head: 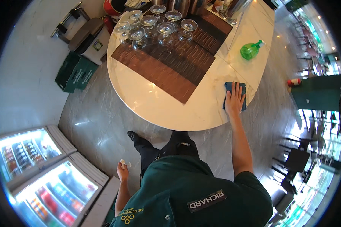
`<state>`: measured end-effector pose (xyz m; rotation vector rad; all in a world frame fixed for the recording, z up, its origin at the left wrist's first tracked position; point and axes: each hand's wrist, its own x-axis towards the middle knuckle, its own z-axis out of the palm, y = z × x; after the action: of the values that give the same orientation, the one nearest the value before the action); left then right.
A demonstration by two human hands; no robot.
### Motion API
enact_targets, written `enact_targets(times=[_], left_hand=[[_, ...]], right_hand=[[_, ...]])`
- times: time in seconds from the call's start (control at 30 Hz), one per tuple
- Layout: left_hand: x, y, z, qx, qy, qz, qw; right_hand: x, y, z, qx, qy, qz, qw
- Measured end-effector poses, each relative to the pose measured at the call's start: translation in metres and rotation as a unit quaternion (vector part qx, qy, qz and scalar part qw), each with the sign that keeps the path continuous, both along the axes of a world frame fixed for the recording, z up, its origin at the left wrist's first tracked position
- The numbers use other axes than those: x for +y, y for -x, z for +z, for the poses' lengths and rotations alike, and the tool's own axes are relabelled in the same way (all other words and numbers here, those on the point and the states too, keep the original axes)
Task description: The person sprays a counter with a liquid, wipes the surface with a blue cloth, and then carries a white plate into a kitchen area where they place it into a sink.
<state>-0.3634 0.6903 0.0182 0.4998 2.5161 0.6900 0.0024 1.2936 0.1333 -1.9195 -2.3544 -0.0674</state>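
My right hand (234, 100) lies flat, fingers spread, on a folded dark blue cloth (227, 88) near the right edge of a white marble-patterned table (170, 120). Down at my left side, away from the table, my left hand (122, 171) holds a crumpled white tissue (123, 163) in its fingers. Beyond the cloth stands a green spray bottle (249, 51) with a white nozzle tip. Several stemmed glasses (165, 29) rest upside down at the table's far left, some over brown striped placemats (170, 73).
Metal vessels (179, 7) and a clear upright panel (235, 32) stand at the table's back. Left of it are a lidded bin (92, 42) and green crates (74, 72). Lit display fridges (56, 195) stand lower left; chairs (297, 160) are at the right.
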Motion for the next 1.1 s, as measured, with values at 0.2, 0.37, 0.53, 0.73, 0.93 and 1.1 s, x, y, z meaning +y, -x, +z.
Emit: enact_targets(times=[0.2, 0.37, 0.53, 0.73, 0.93, 1.1], left_hand=[[-0.074, 0.131, -0.017, -0.028, -0.013, 0.008, 1.0], [-0.105, 0.243, -0.019, 0.022, -0.043, -0.016, 0.999], [-0.04, 0.353, -0.031, 0.065, -0.09, -0.057, 0.992], [0.113, 0.419, -0.009, 0.04, -0.116, -0.244, 0.962], [0.15, 0.472, 0.015, 0.034, -0.107, -0.257, 0.96], [0.073, 0.516, 0.005, 0.059, -0.018, -0.268, 0.961]], right_hand=[[-0.143, 0.114, 0.005, -0.025, 0.025, 0.036, 0.999], [-0.228, 0.259, 0.011, 0.013, 0.039, 0.091, 0.995], [-0.188, 0.412, 0.019, 0.102, -0.012, 0.155, 0.982], [-0.143, 0.514, 0.007, 0.151, -0.033, 0.271, 0.95], [-0.178, 0.433, 0.016, 0.108, 0.021, 0.189, 0.976], [-0.189, 0.335, 0.023, 0.041, 0.02, -0.078, 0.996]])
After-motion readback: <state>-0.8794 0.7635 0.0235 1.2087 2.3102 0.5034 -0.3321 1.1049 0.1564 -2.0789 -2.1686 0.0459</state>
